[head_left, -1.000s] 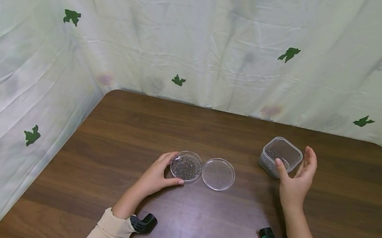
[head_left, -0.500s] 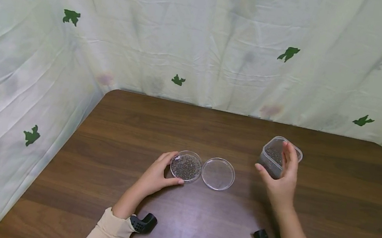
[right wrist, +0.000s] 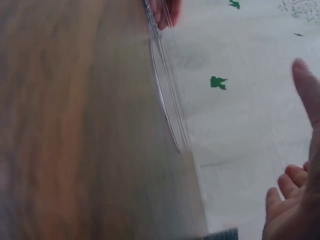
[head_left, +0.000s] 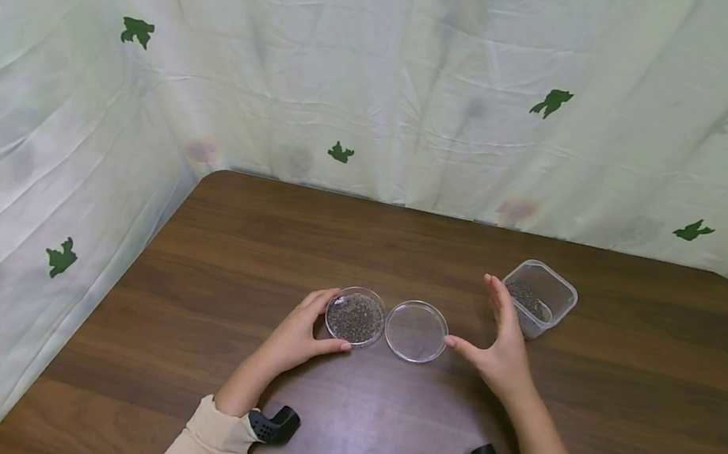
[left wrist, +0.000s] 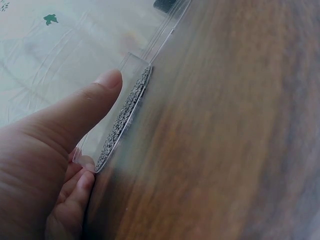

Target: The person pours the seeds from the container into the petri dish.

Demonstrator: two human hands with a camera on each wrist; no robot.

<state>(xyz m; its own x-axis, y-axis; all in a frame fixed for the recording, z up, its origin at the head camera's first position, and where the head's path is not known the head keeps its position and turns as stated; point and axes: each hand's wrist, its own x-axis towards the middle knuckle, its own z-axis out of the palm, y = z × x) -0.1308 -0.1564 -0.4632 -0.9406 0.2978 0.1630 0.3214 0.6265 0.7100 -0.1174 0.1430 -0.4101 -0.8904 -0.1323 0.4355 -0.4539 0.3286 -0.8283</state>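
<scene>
A clear petri dish (head_left: 354, 319) filled with grey-brown grains sits on the table. My left hand (head_left: 296, 340) holds its left side between thumb and fingers; in the left wrist view the thumb (left wrist: 107, 82) lies along the dish wall. Right beside the dish is its clear round lid (head_left: 415, 332), which looks bare inside. My right hand (head_left: 501, 358) is spread just right of this lid. In the right wrist view its fingers (right wrist: 287, 200) stand apart from the lid (right wrist: 167, 95) with nothing held.
Behind my right hand stands a translucent square plastic tub (head_left: 557, 300), partly filled with dark grains. Everything stands on a brown wooden table (head_left: 305, 233). A pale curtain (head_left: 398, 64) with green leaf shapes hangs along the back and sides.
My right hand has moved left, away from the plastic tub and over to the lid. The left hand, the dish and the tub have stayed in place.
</scene>
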